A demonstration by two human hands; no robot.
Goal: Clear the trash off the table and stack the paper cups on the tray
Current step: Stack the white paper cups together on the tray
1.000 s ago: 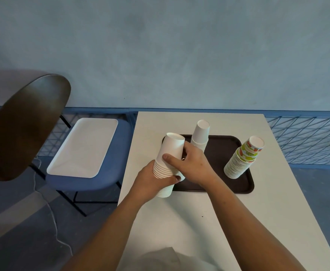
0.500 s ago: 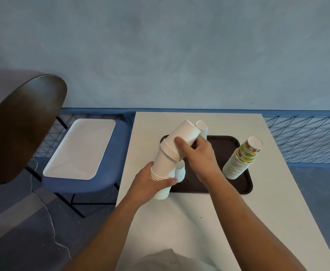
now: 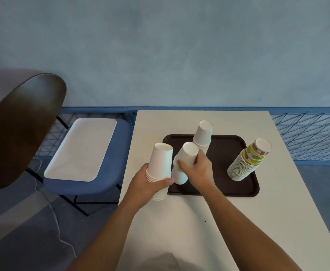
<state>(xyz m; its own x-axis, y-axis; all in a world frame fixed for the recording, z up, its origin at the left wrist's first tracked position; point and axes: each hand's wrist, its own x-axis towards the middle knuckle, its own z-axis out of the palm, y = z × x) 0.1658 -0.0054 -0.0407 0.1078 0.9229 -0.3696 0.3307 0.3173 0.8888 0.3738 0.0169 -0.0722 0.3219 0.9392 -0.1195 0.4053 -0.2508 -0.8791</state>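
Note:
A dark brown tray [image 3: 224, 153] lies on the white table [image 3: 179, 231]. My left hand [image 3: 150, 184] grips a stack of upside-down white paper cups [image 3: 160, 163] at the tray's left edge, its base on the table. My right hand [image 3: 197, 167] holds a second, shorter white cup stack [image 3: 185, 157], tilted and resting on the tray's near left corner beside the first. A third white cup stack [image 3: 204, 133] stands at the tray's back. A leaning stack topped with fruit-patterned cups [image 3: 248, 161] stands on the tray's right side.
A blue chair [image 3: 86, 184] with a dark backrest [image 3: 19, 126] stands left of the table, a white tray [image 3: 82, 149] on its seat. Blue wire mesh fencing [image 3: 307, 137] runs behind along the wall. A small dark speck [image 3: 205, 221] lies on the table.
My right hand has pulled the upper cups off the stack in my left hand and lowered them onto the tray's near left corner as a separate stack. The left stack is shorter.

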